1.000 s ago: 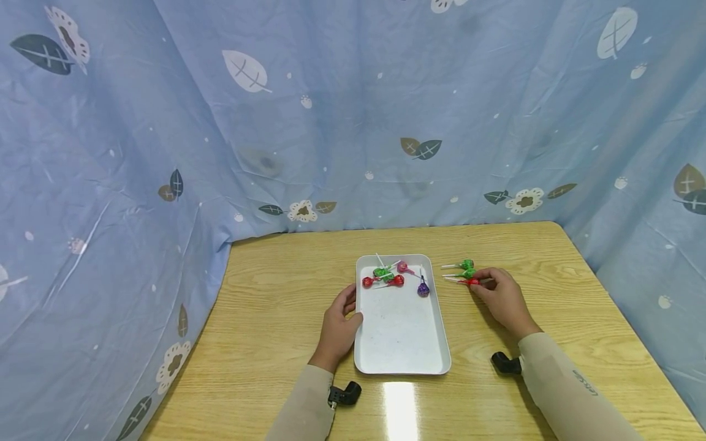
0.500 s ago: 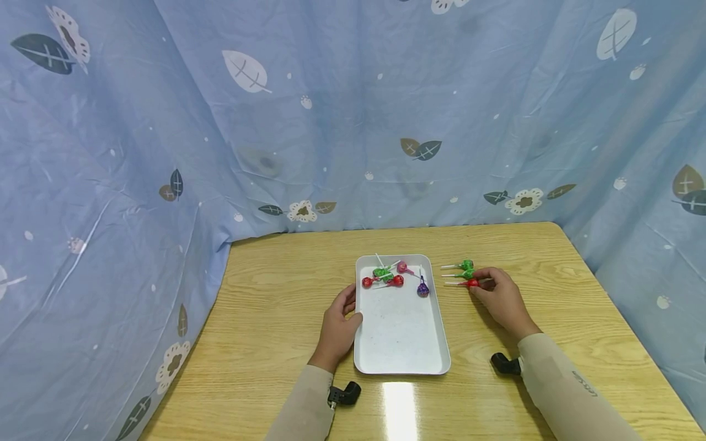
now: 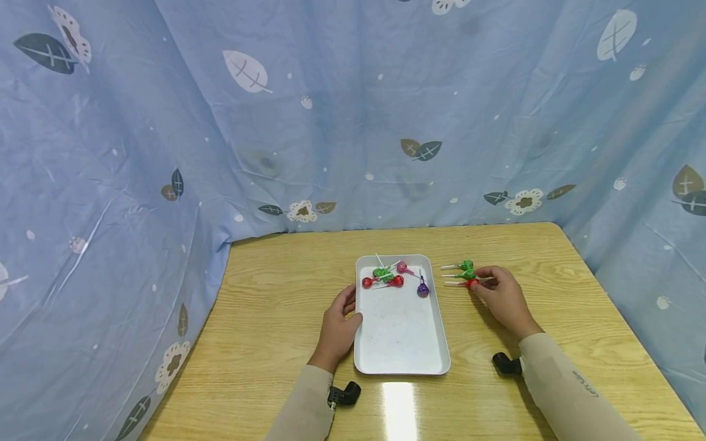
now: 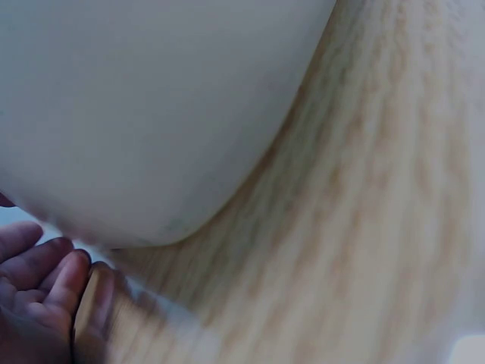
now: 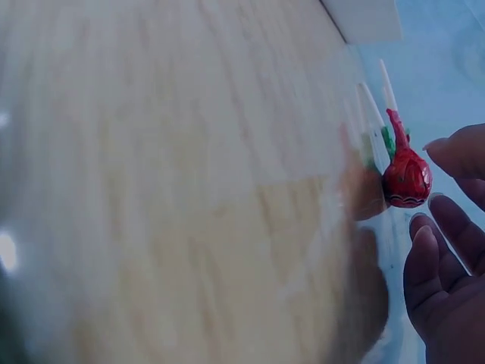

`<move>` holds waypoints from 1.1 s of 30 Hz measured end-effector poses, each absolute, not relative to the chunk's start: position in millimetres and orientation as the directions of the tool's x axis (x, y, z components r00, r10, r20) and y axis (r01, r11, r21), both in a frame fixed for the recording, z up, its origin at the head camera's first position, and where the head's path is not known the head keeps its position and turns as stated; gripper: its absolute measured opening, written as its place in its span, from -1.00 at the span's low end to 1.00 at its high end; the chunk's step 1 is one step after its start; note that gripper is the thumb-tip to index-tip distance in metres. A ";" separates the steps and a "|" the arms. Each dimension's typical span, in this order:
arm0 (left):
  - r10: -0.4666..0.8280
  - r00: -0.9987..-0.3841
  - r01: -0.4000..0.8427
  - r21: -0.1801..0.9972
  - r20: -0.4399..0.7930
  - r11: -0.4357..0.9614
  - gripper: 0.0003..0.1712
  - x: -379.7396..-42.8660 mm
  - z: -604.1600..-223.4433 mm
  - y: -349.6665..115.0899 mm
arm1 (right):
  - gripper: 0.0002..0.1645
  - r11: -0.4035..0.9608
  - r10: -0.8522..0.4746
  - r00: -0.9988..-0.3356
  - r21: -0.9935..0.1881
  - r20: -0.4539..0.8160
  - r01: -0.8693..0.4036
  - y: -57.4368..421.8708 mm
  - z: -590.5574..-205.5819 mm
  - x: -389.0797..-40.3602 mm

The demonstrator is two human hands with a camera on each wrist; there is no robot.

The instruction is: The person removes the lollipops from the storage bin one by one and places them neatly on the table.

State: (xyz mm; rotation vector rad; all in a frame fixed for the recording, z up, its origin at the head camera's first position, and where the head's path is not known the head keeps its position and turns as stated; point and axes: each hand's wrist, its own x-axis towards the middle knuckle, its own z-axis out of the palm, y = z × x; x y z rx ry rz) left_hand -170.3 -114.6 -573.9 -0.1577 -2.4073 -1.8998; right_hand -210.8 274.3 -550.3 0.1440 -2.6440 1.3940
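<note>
A white tray (image 3: pixel 401 334) stands upright on the table. At its left side my left hand (image 3: pixel 339 331) rests with loosely bent fingers (image 4: pixel 67 284) against the wall and the thumb at the rim. In the tray's far part lie several wrapped lollipops, among them a purple one (image 3: pixel 423 289), a pink one (image 3: pixel 403 267) and green ones (image 3: pixel 383 274). Right of the tray, two green lollipops (image 3: pixel 467 265) and a red lollipop (image 5: pixel 408 178) lie in a row, sticks leftward. My right hand (image 3: pixel 503 299) is beside the red one, thumb and fingers spread slightly apart around its head.
The wooden table (image 3: pixel 281 306) extends on both sides of the tray. A blue patterned curtain (image 3: pixel 342 122) hangs along its back and sides. Each sleeve carries a black wrist camera, the left one (image 3: pixel 346 394) near the tray's front left corner.
The red lollipop's stick has straightened to lie apart from the green ones. My right hand has eased very slightly off its head. The left hand and the tray have stayed put.
</note>
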 end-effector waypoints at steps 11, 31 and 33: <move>0.039 -0.992 0.126 0.966 0.120 0.228 -0.23 -170.6 -573.5 -114.7 | -0.62 0.499 0.014 -0.989 -0.859 0.144 -0.118 263.0 -536.1 -210.4; 0.028 -0.991 0.133 0.972 0.130 0.195 -0.23 -170.7 -573.8 -113.8 | -0.67 0.492 -0.048 -0.971 -0.840 0.236 -0.228 227.2 -525.3 -215.1; 0.031 -0.991 0.136 0.972 0.133 0.191 -0.23 -170.9 -573.3 -113.8 | -0.66 0.486 -0.063 -0.971 -0.842 0.232 -0.233 222.1 -523.7 -216.3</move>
